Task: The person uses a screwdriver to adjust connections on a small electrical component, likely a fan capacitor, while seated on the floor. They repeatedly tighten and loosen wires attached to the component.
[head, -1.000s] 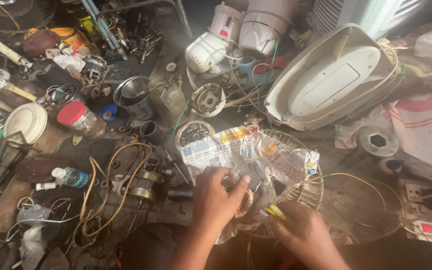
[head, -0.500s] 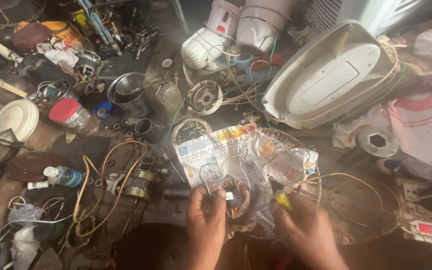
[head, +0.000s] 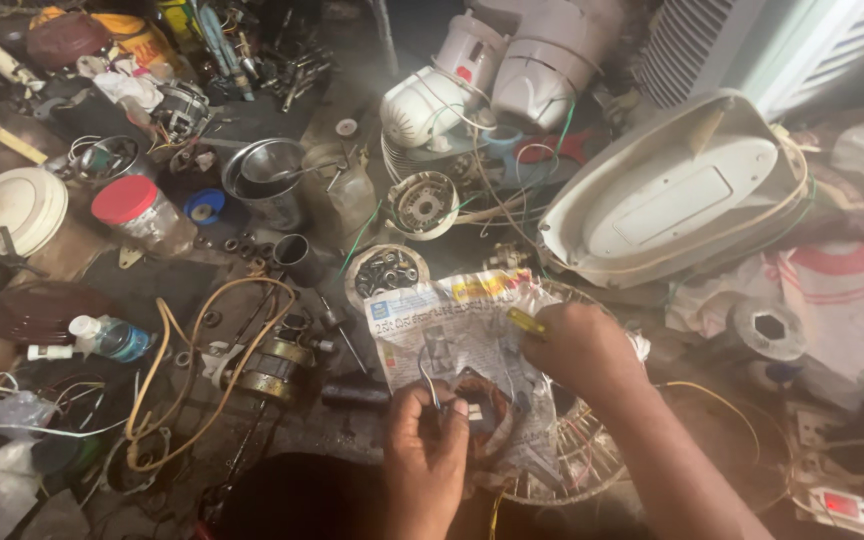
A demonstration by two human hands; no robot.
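Note:
A motor stator with copper windings [head: 484, 402] lies on a sheet of newspaper [head: 449, 322], which is spread over a round wire fan guard [head: 577, 462]. My left hand [head: 427, 455] is at the stator's left edge and pinches a thin bent wire [head: 426, 372] that rises from it. My right hand [head: 580, 348] hovers over the newspaper's right side, closed around a small yellow-handled tool [head: 525, 321] whose tip points left. The far end of the tool is hidden in my fist.
A large white oval appliance housing [head: 682, 190] leans at the right. White motor housings [head: 432, 100], a steel cup [head: 267, 175], a red-lidded jar [head: 137, 208] and looped yellow cable [head: 180, 350] crowd the left. A power strip [head: 842, 503] sits at the lower right.
My right hand has moved up from the lower right and now sits over the newspaper with the yellow tool. My left hand has dropped lower and holds the wire at the stator.

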